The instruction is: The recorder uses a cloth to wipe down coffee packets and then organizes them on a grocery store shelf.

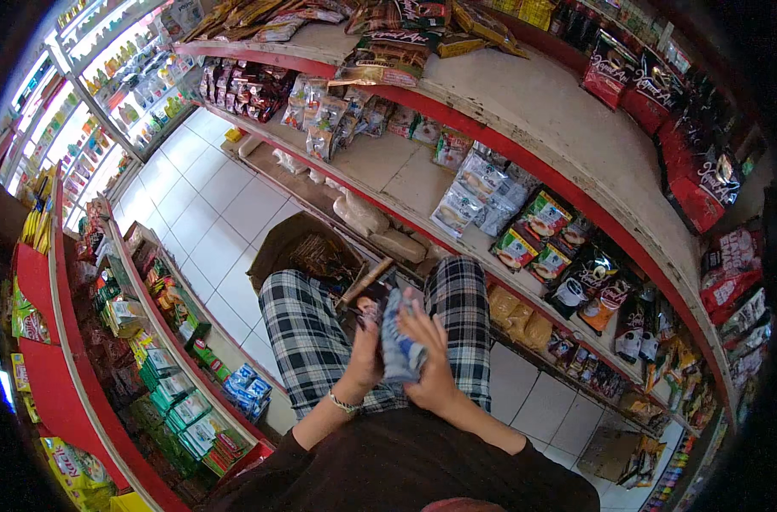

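Above my lap, my left hand [365, 355] grips a dark printed packet [370, 301]. My right hand [432, 358] presses a blue-grey cloth [400, 358] against that packet, its fingers spread and blurred. The cloth covers much of the packet, so its full shape is hidden. Just beyond the hands, between my knees, a brown bar [366, 281] slants; what it belongs to cannot be made out. An open cardboard box [286, 246] with brown packets [324, 256] inside stands on the floor past my knee.
A red-edged shelf [542, 109] curves ahead of me, with coffee packs [388, 57] on it. The tier below bears white sachets [468, 192] and green packs [536, 227]. Another stocked rack [62, 320] stands close on my left. White floor tiles [199, 192] lead to lit glass-fronted shelves [119, 83].
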{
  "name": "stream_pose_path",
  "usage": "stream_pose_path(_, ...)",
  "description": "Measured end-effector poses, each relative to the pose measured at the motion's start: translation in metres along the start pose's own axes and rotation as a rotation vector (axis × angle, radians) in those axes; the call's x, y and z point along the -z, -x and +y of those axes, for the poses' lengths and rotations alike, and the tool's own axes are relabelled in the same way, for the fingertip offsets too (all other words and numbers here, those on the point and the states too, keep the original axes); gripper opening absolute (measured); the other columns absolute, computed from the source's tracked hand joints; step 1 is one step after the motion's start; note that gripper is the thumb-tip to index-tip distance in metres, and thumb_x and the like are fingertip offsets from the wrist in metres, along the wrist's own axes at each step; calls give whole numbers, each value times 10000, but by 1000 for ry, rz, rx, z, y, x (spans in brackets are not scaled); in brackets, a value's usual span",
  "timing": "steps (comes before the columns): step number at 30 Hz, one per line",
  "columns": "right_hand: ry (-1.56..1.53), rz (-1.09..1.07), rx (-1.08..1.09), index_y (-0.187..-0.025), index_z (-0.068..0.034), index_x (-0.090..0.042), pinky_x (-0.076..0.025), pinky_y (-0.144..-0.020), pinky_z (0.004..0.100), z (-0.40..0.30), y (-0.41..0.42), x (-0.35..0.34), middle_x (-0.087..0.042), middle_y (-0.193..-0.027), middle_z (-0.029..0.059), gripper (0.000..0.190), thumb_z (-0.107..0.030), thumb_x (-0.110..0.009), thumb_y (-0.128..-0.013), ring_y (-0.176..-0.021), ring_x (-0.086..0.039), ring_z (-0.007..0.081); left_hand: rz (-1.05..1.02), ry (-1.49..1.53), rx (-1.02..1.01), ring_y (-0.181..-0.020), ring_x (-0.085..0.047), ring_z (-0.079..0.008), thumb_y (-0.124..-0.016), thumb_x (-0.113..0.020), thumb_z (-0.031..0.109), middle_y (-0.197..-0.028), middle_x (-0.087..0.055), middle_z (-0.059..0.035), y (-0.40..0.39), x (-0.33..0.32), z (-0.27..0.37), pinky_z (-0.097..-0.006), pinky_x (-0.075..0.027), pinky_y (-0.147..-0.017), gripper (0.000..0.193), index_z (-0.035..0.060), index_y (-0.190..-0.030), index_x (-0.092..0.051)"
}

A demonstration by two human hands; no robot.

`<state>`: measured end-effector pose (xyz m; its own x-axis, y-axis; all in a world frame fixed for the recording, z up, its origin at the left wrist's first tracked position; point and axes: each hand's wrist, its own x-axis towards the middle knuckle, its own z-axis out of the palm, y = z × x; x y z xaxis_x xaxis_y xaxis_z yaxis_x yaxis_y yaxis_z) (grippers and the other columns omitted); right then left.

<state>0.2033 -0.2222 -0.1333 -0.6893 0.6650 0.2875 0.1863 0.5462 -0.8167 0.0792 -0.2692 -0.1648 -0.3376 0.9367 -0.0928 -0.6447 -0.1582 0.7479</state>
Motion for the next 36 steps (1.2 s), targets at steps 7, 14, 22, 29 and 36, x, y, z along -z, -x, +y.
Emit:
stream_pose_path(7, 123, -189, 86, -1367, -112, -404, -82, -1087, 546, 5, 6, 2, -352, -1452, 55, 742, -209, -692, -691, -1375, -242, 292, -114, 318, 21, -1138, -531, -250, -968, -289, 486, -1382, -412, -165, -17, 0, 28, -374, -436, -962, 614, 30, -1379, -298)
stream_pose_path(14, 70, -110, 101, -1318, -118, -465, -60, -1087, 563, 5, 10, -3, -392, -1429, 39, 689, -240, -702, -682, -1367, -267, 276, -25, 291, 58, -1059, -576, -343, -949, -333, 492, -1350, -420, -231, -24, 15, 18, -425, -494, -891, 626, 34, -1373, -288)
stream_pose_path(22, 131, -27, -64, -1325, -116, -458, -53, -1090, 556, 15, -4, -5, -359, -1450, 26, 694, -186, -679, -671, -1376, -238, 288, 34, 301, 77, -1186, -494, -304, -940, -402, 463, -1309, -461, -225, -19, 1, 18, -421, -414, -995, 633, 13, -1374, -300)
stream_pose_path(29, -173, -405, -9, -1242, -79, -534, -128, -1096, 505, 5, 15, 12, -514, -1321, 82, 515, -163, -651, -748, -1344, -314, 289, -18, 421, 82, -995, -603, -393, -962, -360, 438, -1280, -471, -271, -25, 30, 36, -480, -532, -819, 548, 24, -1320, -337)
stream_pose_path(36, -820, 67, -374, -1249, -11, -495, -183, -1097, 461, 14, 23, 63, -481, -1321, 193, 389, -204, -490, -912, -1328, -327, 307, -37, 301, 95, -974, -625, -299, -968, -391, 392, -1206, -542, -244, -22, 23, 40, -410, -539, -820, 487, 35, -1298, -360)
